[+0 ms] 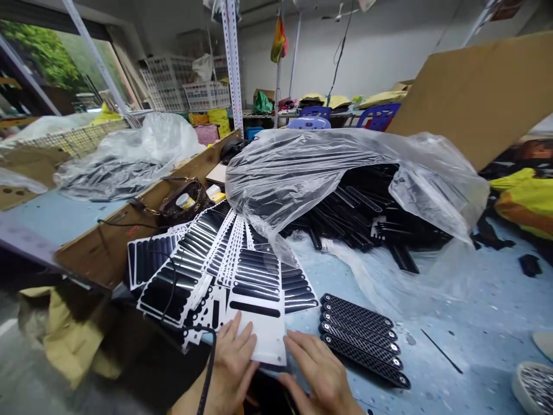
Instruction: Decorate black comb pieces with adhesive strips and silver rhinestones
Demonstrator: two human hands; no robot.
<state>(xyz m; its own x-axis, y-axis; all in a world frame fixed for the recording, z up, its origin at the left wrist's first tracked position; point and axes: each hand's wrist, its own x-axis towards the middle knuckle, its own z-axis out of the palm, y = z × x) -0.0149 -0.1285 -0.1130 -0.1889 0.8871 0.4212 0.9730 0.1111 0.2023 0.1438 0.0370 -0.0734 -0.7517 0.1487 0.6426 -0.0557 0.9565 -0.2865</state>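
Note:
A white backing sheet with black strip stickers (259, 329) lies at the front of the table; its lower part is bare except for one long black strip. My left hand (235, 354) rests on the sheet's lower left, fingers stretched out. At the lower right edge of the sheet is my right hand (317, 369), fingers extended and thumb apart. Something dark, too shadowed to name, lies between my wrists. More sticker sheets (185, 276) are fanned out beyond my left hand. Right of my right hand lies a row of several black patterned strips (363, 340) with metal eyelets.
A clear plastic bag (294, 167) with many black strips (345, 213) spreads over the table behind. A wooden board (103, 253) edges the left side. A black cord (211, 363) passes over my left wrist. A white bowl of small metal parts (536, 383) stands at right.

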